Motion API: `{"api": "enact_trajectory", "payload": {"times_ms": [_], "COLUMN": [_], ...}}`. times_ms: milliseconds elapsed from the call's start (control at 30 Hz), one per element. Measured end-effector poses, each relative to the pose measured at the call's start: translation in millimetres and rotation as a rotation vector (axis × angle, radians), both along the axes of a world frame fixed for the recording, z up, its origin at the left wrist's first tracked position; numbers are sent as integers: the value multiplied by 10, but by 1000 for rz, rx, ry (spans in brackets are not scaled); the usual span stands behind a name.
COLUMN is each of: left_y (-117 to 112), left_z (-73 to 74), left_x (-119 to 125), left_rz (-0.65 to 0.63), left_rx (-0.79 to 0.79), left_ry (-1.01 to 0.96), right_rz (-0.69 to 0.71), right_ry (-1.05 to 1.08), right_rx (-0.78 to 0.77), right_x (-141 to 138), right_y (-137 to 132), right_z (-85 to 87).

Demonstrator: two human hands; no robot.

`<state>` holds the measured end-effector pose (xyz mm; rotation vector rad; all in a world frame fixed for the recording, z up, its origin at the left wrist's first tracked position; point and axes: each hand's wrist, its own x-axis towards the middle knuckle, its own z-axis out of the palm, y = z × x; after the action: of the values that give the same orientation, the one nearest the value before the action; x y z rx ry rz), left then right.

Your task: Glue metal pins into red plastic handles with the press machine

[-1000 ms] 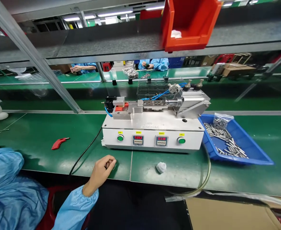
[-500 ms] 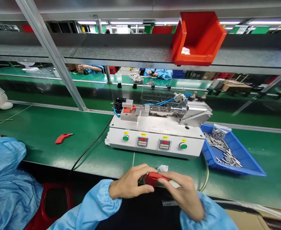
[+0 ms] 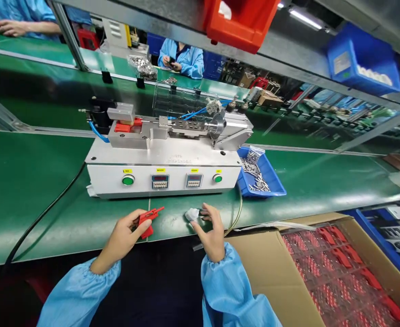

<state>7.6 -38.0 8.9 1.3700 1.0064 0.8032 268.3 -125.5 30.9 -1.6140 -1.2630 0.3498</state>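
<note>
My left hand [image 3: 125, 236] is closed on a small red plastic handle-shaped part [image 3: 148, 219] just above the near edge of the green bench. My right hand [image 3: 211, 229] rests to its right, fingertips pinched round a small dark piece beside a white crumpled cap [image 3: 191, 214]. Both hands sit in front of a white press machine [image 3: 162, 175] with two green buttons and two digital counters. A red part sits in the machine's fixture [image 3: 128, 126] at its upper left.
A blue tray [image 3: 269, 179] of several metal pins stands right of the machine. A cardboard box [image 3: 288, 236] of red parts lies at the lower right. A black cable [image 3: 46, 209] runs across the bench at left. Red and blue bins hang overhead. Other workers sit beyond.
My hands have parted: the left keeps the red part and has moved left, while the right has gone to the white cap. The view has swung right, revealing the cardboard box.
</note>
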Motion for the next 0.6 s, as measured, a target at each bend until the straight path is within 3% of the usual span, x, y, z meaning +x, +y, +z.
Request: {"api": "enact_trajectory", "payload": {"times_ms": [133,300,600], "left_y": [18,65,67], "left_z": [84,128,140], "left_x": [26,35,-1], "left_rz": [-19,17,50], "left_rx": [16,73,110], "left_ry": [9,33,38], "right_rz": [111,206,238], "right_ry": [21,261,118], "right_rx": [-62,-112,-161], "right_x": [-59,-167,-458], "right_y": [120,140,169], "right_z": [-25,43,43]}}
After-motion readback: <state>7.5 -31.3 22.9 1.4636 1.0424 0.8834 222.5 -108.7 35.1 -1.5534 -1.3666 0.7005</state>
